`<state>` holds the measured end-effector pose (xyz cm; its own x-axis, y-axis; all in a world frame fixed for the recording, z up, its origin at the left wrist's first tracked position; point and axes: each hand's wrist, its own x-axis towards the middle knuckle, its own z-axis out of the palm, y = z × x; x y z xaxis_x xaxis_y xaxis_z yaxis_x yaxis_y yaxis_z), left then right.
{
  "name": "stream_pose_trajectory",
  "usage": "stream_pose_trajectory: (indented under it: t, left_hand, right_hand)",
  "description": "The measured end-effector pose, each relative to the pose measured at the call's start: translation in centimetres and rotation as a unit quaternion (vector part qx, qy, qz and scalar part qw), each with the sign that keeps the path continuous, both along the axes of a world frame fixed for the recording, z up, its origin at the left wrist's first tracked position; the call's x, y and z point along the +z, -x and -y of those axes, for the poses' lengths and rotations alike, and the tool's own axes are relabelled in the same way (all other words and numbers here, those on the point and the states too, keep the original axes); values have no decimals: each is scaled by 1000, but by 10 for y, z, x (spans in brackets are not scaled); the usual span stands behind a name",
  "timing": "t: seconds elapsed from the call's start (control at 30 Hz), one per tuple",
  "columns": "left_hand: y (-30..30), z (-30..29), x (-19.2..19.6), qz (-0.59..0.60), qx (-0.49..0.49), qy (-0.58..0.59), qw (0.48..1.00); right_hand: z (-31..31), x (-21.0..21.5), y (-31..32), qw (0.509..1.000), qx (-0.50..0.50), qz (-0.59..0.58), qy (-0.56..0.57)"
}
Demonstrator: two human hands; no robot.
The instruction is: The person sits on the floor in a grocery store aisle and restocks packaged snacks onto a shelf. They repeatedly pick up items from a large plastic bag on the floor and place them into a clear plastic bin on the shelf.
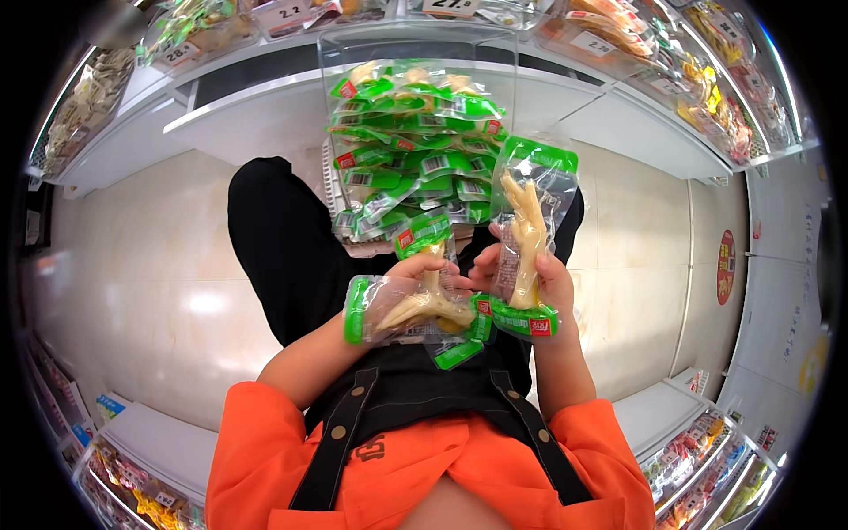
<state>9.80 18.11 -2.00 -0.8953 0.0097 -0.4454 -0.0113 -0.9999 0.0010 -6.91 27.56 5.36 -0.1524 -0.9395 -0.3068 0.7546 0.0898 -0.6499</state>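
Observation:
In my right hand (554,281) is a clear vacuum pack of a chicken foot (527,230), held upright with green bands at its top and bottom. My left hand (418,268) is closed on more packs of the same kind. One chicken foot pack (415,311) lies sideways across that hand, and another (426,236) sticks up behind it. The packs cover part of the left fingers. Just beyond both hands stands a clear plastic bin (422,44) with many green-banded packs (424,168) stacked in rows.
White shelves with an open drawer (256,108) run across the far side, with bins of packaged snacks (199,35) above. My black-trousered knees (274,238) flank the bin. More snack shelves (698,459) stand at the near right and near left (141,486). The floor is pale tile (168,256).

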Motion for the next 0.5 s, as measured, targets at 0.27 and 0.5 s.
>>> stream_pose_trajectory:
  t: [0.27, 0.5]
  left_hand:
    - [-1, -6, 30, -136, 36, 111, 984]
    - [3, -1, 25, 2, 23, 148, 989]
  right_hand:
    - [-8, 22, 9, 952, 244, -66, -172]
    - [-28, 8, 27, 991, 130, 26, -27]
